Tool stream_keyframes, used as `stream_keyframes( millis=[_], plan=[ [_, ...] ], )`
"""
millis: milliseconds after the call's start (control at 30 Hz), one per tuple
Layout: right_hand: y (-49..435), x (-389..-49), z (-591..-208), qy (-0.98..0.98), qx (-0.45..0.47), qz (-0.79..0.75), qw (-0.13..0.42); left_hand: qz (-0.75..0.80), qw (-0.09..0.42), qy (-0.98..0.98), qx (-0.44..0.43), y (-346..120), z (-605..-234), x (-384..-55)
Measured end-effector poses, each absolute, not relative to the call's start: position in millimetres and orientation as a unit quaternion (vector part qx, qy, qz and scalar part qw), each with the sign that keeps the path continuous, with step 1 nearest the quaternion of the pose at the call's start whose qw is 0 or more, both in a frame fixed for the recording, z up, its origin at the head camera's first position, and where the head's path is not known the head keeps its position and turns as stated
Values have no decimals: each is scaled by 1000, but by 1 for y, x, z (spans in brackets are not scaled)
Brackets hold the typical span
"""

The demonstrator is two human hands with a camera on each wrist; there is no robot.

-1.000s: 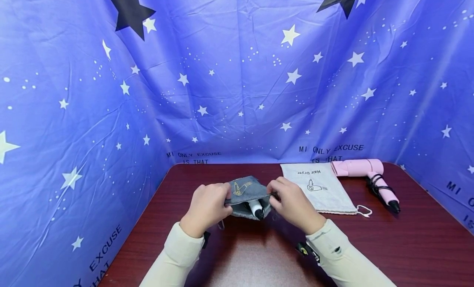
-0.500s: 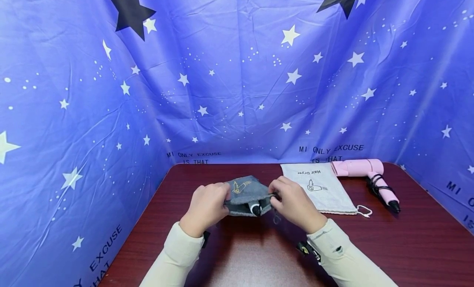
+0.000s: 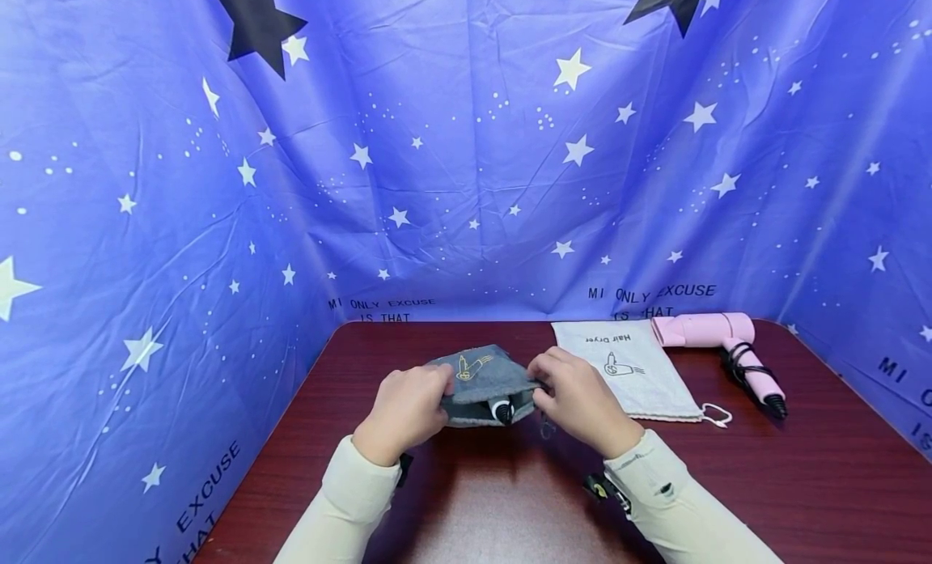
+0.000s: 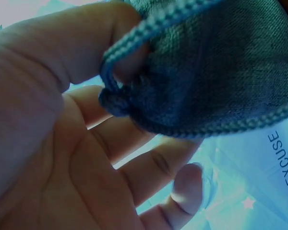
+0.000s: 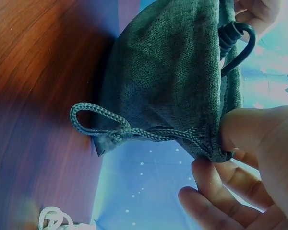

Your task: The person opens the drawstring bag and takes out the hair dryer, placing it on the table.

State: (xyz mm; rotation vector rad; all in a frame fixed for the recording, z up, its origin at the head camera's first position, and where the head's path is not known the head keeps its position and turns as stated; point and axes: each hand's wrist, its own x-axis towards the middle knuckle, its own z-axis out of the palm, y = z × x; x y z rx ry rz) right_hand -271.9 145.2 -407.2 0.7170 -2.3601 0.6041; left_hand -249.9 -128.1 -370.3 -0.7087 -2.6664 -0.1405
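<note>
A dark grey cloth drawstring bag [image 3: 495,375] with a yellow hair dryer drawing hangs between both hands, its mouth spread toward me. My left hand [image 3: 408,406] pinches one side of the mouth; in the left wrist view, the drawstring knot [image 4: 114,101] lies by the thumb. The opposite side is pinched by my right hand [image 3: 578,402], with thumb and index finger on the rim [image 5: 216,148]. Inside, a white hair dryer handle [image 3: 501,409] with a black ribbed end points out. Its bent black cord [image 5: 247,48] shows at the opening; the rest is hidden in the bag.
Right of the bag, a white drawstring bag [image 3: 655,390] printed "Hair Dryer" lies flat on the dark red wooden table [image 3: 823,475]. A pink hair dryer [image 3: 706,329] with its cord wrapped round the handle lies beside it. Starry blue cloth [image 3: 466,159] encloses the table.
Compared with a second ago, the white handle sits deeper in the grey bag and less of it shows. The bag's mouth has tilted slightly upward. Both hands keep nearly the same place.
</note>
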Motion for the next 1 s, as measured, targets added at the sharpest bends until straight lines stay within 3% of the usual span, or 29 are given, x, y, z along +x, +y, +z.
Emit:
stream_keyframes(
  millis=[433, 1000],
  plan=[
    [147, -275, -411, -893, 270, 208, 294, -42, 133, -962, -235, -128, -372, -248],
    [147, -270, -406, -920, 233, 203, 240, -13, 136, -964, -228, -124, -373, -248]
  ],
)
